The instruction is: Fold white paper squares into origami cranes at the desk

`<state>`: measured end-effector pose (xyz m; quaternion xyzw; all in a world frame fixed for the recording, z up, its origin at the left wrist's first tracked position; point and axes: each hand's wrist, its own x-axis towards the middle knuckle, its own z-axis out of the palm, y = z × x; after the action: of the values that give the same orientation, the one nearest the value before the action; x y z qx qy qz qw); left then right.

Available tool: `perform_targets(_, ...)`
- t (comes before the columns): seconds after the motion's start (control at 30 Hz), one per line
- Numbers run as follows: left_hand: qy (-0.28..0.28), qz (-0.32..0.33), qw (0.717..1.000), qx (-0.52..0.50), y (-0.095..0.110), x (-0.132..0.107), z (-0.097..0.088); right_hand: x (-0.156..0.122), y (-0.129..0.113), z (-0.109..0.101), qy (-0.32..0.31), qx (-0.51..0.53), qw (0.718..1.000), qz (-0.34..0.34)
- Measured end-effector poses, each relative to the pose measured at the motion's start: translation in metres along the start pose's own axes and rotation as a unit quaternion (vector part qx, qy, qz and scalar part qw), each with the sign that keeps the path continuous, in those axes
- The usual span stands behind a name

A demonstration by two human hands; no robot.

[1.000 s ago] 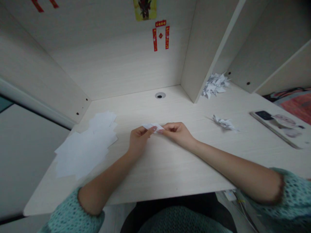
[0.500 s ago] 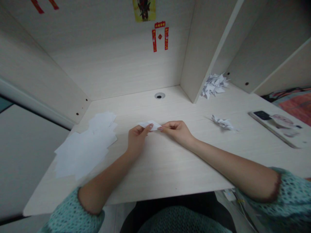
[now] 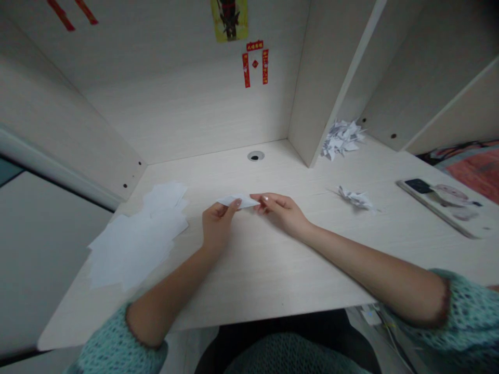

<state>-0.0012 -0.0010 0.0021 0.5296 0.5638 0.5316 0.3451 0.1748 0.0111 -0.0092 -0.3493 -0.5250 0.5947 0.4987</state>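
A small folded white paper [image 3: 246,201] is held just above the desk, long and narrow with a point at its right end. Its left part is pinched in my left hand [image 3: 219,221], thumb on top and fingers curled beneath. At the pointed right end is my right hand [image 3: 284,212], its fingers closed around the tip and the thumb a little back from the edge. The fingers partly hide both ends of the paper.
Overlapping white paper sheets [image 3: 136,241] lie on the left of the desk [image 3: 249,280]. To the right are a crumpled-looking folded paper piece [image 3: 355,198] and a phone [image 3: 442,208]. Several folded papers [image 3: 343,138] are heaped behind the upright panel [image 3: 331,78]. A cable hole [image 3: 255,156] sits at the back.
My right thumb has slid back from the paper's tip, and the right fingers now show around it. The left hand keeps its pinch, slightly further left. The camera view has tilted a little.
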Motion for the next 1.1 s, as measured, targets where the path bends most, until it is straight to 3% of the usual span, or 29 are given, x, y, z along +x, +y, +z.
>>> perform_targets(0.17,-0.027,0.018,0.999,-0.011,-0.003,0.0,-0.001,-0.003,0.0,0.002,-0.059,0.057,0.996,0.045)
perform_targets(0.33,-0.072,0.06,0.995,0.017,-0.002,0.0,-0.003,-0.001,0.003,0.002,-0.002,0.065,0.996,0.059)
perform_targets(0.6,-0.123,0.003,0.991,-0.057,0.004,-0.001,0.0,-0.004,-0.006,0.002,0.091,-0.064,0.992,-0.064)
perform_targets(0.8,-0.106,0.089,0.99,0.027,0.005,-0.003,-0.004,-0.006,-0.008,0.002,0.072,-0.112,0.987,-0.087)
perform_targets(1.1,-0.069,0.133,0.987,0.053,0.006,-0.005,-0.007,-0.006,-0.004,0.0,0.056,-0.097,0.99,-0.088)
